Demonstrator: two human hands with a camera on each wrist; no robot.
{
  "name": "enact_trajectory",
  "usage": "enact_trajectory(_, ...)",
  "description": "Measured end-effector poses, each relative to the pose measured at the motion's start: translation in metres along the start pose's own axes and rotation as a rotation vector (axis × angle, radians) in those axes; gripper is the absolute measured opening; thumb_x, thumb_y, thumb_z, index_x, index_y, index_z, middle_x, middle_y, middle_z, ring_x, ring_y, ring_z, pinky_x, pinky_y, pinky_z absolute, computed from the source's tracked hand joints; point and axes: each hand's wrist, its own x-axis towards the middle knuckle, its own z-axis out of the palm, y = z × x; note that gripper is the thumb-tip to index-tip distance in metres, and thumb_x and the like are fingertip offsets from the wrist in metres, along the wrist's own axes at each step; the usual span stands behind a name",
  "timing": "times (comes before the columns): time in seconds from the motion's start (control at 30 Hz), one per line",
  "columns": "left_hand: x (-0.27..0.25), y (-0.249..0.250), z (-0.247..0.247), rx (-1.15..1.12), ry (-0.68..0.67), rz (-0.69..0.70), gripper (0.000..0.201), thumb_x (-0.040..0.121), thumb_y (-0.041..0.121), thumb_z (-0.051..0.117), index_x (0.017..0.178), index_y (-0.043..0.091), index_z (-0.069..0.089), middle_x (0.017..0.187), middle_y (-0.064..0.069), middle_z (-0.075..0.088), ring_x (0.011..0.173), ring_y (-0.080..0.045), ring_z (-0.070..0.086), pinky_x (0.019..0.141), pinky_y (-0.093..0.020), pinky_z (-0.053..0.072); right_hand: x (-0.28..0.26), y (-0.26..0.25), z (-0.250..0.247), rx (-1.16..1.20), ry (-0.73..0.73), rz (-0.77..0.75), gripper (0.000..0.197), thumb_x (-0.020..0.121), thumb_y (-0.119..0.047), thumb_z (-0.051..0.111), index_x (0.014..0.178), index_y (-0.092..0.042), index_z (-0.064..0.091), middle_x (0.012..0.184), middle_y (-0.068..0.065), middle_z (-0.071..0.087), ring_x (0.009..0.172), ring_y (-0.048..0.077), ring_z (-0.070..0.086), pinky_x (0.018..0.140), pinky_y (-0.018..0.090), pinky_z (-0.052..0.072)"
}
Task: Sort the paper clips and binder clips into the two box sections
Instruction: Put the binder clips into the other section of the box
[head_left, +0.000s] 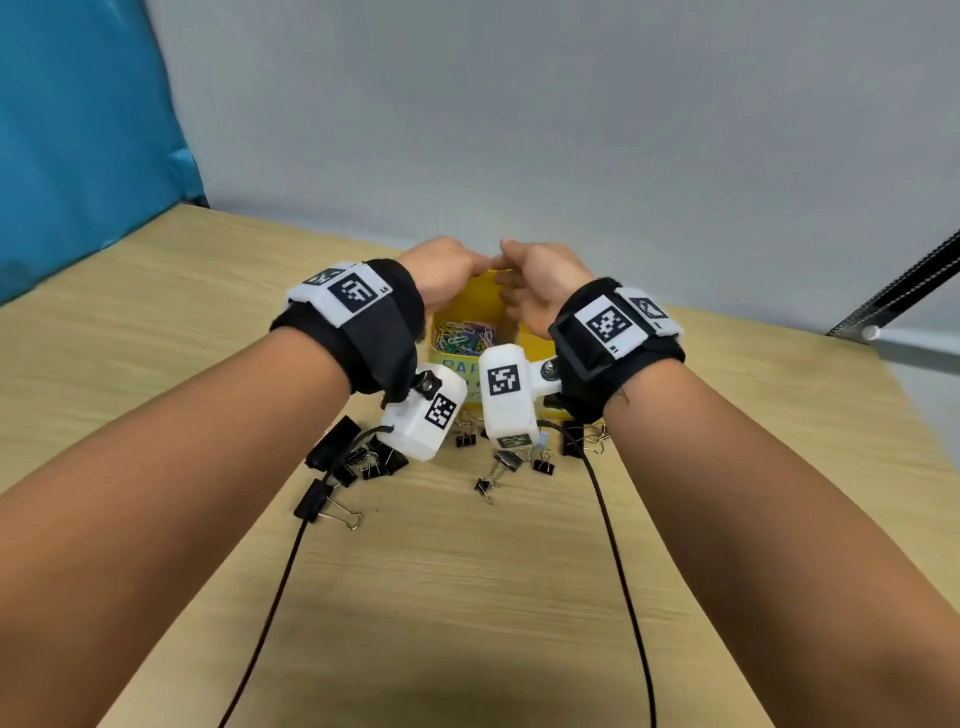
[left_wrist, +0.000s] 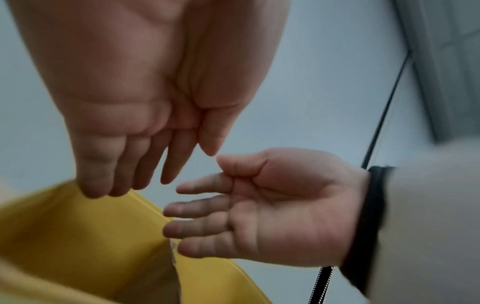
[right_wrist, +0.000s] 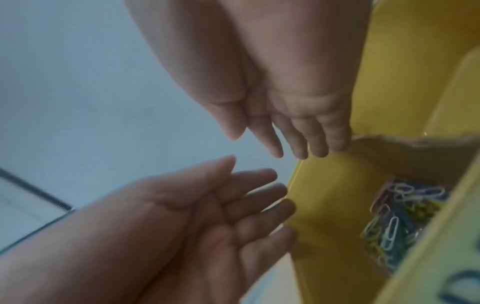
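A yellow box (head_left: 460, 366) stands on the wooden table (head_left: 467, 597), and its near section holds several coloured paper clips (head_left: 467, 335). Black binder clips (head_left: 382, 462) lie scattered on the table in front of it. Over the box's far part, my left hand (head_left: 447, 270) and right hand (head_left: 540, 280) hover with fingertips almost meeting. In the left wrist view the left hand (left_wrist: 155, 164) has straight fingers and holds nothing, while the right hand (left_wrist: 259, 205) shows a bare palm. The right wrist view shows the paper clips (right_wrist: 397, 216) below a brown divider (right_wrist: 415, 142).
More binder clips (head_left: 506, 462) lie at the box's front right. Two black cables (head_left: 623, 571) run from the wrist cameras toward me across the table. A blue curtain (head_left: 78, 130) hangs at the left and a grey wall rises behind the table.
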Motion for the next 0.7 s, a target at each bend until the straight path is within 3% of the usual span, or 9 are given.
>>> enact_trajectory(0.07,-0.017,-0.006,-0.007,0.074,0.039,0.084,0.023,0.095,0.026,0.046,0.093,0.009,0.062,0.103,-0.015,0.055,0.097,-0.022,0.049,0.089,-0.041,0.04,-0.022,0.003,-0.004,-0.031,0.045,-0.119,0.032,0.095,-0.023,0.045,0.113,-0.001,0.06,0.107,0.014,0.063,0.097,0.025,0.06,0.077,0.032,0.05)
enact_trajectory(0.13,-0.042,-0.019,-0.016,0.248,0.05,0.103,0.042,0.094,0.03,0.05,0.131,0.009,0.05,0.129,-0.013,0.055,0.119,-0.022,0.051,0.103,-0.033,0.037,-0.046,0.011,-0.005,-0.235,0.077,-0.28,0.016,0.092,-0.02,0.05,0.093,-0.014,0.065,0.081,0.001,0.062,0.07,0.015,0.058,0.058,0.024,0.045)
enact_trajectory(0.2,-0.068,-0.043,-0.027,0.498,-0.007,0.011,0.067,0.086,0.039,0.059,0.145,0.022,0.031,0.146,-0.009,0.04,0.131,-0.025,0.042,0.107,-0.036,0.035,-0.067,0.023,-0.001,-0.527,0.035,-0.451,0.013,0.089,-0.017,0.055,0.084,-0.021,0.066,0.076,-0.008,0.06,0.067,0.008,0.056,0.058,0.016,0.043)
enact_trajectory(0.3,-0.095,-0.079,-0.037,0.787,-0.181,-0.187,0.098,0.067,0.052,0.073,0.146,0.039,0.017,0.149,-0.009,0.025,0.135,-0.03,0.031,0.11,-0.048,0.033,-0.092,0.043,0.018,-0.894,-0.184,-0.604,0.015,0.088,-0.015,0.058,0.099,-0.014,0.068,0.095,-0.002,0.063,0.083,0.007,0.056,0.066,0.005,0.041)
enact_trajectory(0.37,-0.105,-0.098,-0.036,0.864,-0.242,-0.273,0.113,0.058,0.054,0.078,0.146,0.043,0.007,0.147,-0.008,0.022,0.136,-0.031,0.025,0.11,-0.05,0.033,-0.096,0.057,0.035,-0.982,-0.295,-0.653,0.023,0.083,-0.017,0.064,0.106,-0.015,0.067,0.106,0.004,0.063,0.092,0.014,0.058,0.079,0.022,0.051)
enact_trajectory(0.43,-0.112,-0.113,-0.03,0.902,-0.245,-0.308,0.119,0.056,0.052,0.08,0.146,0.043,0.002,0.145,-0.008,0.022,0.135,-0.03,0.023,0.108,-0.05,0.035,-0.093,0.07,0.051,-1.108,-0.374,-0.6,0.052,0.077,-0.027,0.071,0.126,-0.022,0.055,0.122,0.007,0.054,0.112,0.021,0.052,0.097,0.038,0.047)
enact_trajectory(0.53,-0.115,-0.125,-0.018,0.887,-0.171,-0.289,0.113,0.057,0.042,0.082,0.145,0.039,0.013,0.135,-0.008,0.028,0.13,-0.03,0.026,0.104,-0.051,0.04,-0.089,0.085,0.067,-1.331,-0.449,-0.477,0.085,0.071,-0.038,0.073,0.143,-0.031,0.029,0.148,0.007,0.031,0.134,0.028,0.033,0.109,0.047,0.037)
enact_trajectory(0.6,-0.116,-0.126,-0.011,0.861,-0.128,-0.266,0.099,0.06,0.033,0.082,0.141,0.035,0.025,0.127,-0.009,0.033,0.126,-0.032,0.03,0.101,-0.051,0.043,-0.085,0.096,0.072,-1.389,-0.464,-0.438,0.086,0.072,-0.041,0.073,0.144,-0.028,0.027,0.15,0.008,0.028,0.135,0.031,0.032,0.109,0.05,0.036)
enact_trajectory(0.7,-0.118,-0.126,-0.009,0.79,-0.123,-0.251,0.079,0.066,0.025,0.079,0.133,0.03,0.038,0.121,-0.01,0.037,0.114,-0.032,0.046,0.095,-0.045,0.049,-0.083,0.105,0.073,-1.451,-0.427,-0.433,0.072,0.073,-0.044,0.071,0.136,-0.024,0.041,0.136,0.008,0.04,0.126,0.03,0.037,0.104,0.047,0.04)
